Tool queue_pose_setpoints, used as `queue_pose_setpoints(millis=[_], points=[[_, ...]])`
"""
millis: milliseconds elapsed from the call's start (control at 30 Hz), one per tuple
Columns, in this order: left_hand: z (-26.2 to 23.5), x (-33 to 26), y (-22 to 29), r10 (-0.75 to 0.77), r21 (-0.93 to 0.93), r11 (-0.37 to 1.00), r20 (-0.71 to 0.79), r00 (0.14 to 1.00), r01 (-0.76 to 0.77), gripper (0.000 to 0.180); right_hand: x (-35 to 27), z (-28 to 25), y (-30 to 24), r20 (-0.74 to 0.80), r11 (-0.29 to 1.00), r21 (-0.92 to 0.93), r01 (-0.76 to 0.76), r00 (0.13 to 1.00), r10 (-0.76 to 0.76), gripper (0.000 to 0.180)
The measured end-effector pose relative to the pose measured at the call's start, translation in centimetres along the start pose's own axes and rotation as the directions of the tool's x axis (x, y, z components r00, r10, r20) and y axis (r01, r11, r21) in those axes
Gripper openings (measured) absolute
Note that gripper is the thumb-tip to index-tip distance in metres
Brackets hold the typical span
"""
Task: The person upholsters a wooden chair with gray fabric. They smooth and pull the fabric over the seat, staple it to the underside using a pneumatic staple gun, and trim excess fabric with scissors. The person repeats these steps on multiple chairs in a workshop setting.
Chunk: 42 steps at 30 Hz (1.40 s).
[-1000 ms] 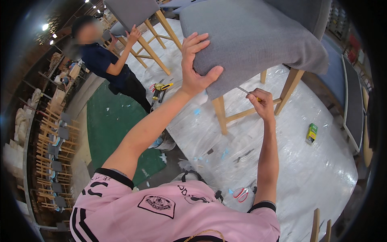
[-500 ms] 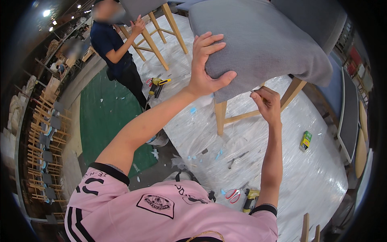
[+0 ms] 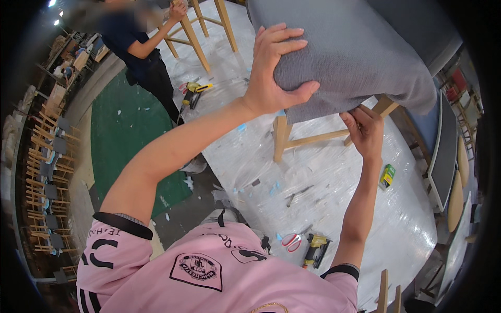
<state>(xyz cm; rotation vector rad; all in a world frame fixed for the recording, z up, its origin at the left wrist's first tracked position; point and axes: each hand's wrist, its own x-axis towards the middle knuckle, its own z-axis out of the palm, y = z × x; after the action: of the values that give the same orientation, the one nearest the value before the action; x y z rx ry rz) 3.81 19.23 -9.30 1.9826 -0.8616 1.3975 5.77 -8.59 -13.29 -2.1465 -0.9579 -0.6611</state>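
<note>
A chair seat covered in grey fabric point(image 3: 344, 57) stands in front of me on pale wooden legs point(image 3: 281, 136). My left hand point(image 3: 274, 70) lies spread over its near left corner, palm against the cover, thumb pointing right. At the cover's loose lower edge my right hand point(image 3: 365, 128) is closed, thumb and fingers pinching the cloth. Its fingertips are partly hidden by the cloth, so I cannot see whether anything else is in them.
Plastic wrap covers the tabletop point(image 3: 334, 193). On it are red-handled scissors point(image 3: 292, 241), a yellow staple gun point(image 3: 315, 249), a small green-yellow box point(image 3: 387, 176) and scraps. Another person point(image 3: 141, 57) handles a chair at far left, near another yellow tool point(image 3: 191, 94).
My right hand has moved right along the cover's lower edge, and the fabric there has shifted. My left hand keeps its hold on the corner. The whole view has tilted slightly.
</note>
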Motion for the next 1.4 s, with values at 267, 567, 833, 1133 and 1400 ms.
queue_pose_setpoints(millis=[267,567,833,1133,1400], points=[[0.4,-0.1,-0.3,0.016,-0.011,1.0,-0.017,1.0,-0.017,0.07,-0.2,1.0,0.4,-0.009,0.994,0.103,-0.028,1.0,0.029,0.03],[0.0,-0.3,-0.9,0.074,-0.039,0.996,0.004,0.997,-0.074,0.067,-4.1,6.5,1.1,-0.112,0.938,0.338,-0.081,0.986,0.125,0.029],[0.0,-0.3,-1.1,0.063,-0.056,0.996,0.008,0.998,-0.063,0.064,-3.9,9.0,1.6,-0.126,0.903,0.426,-0.055,0.985,0.119,0.037],[0.1,-0.1,-0.7,0.03,-0.038,0.999,-0.025,0.999,-0.031,0.059,-20.0,17.8,-5.7,0.115,0.361,0.669,-0.65,0.569,0.814,0.038],[1.2,-0.5,0.0,-0.01,-0.11,0.994,-0.125,0.992,-0.004,0.05,-3.9,17.8,-18.8,0.045,0.229,0.878,-0.42,0.549,0.835,0.035]])
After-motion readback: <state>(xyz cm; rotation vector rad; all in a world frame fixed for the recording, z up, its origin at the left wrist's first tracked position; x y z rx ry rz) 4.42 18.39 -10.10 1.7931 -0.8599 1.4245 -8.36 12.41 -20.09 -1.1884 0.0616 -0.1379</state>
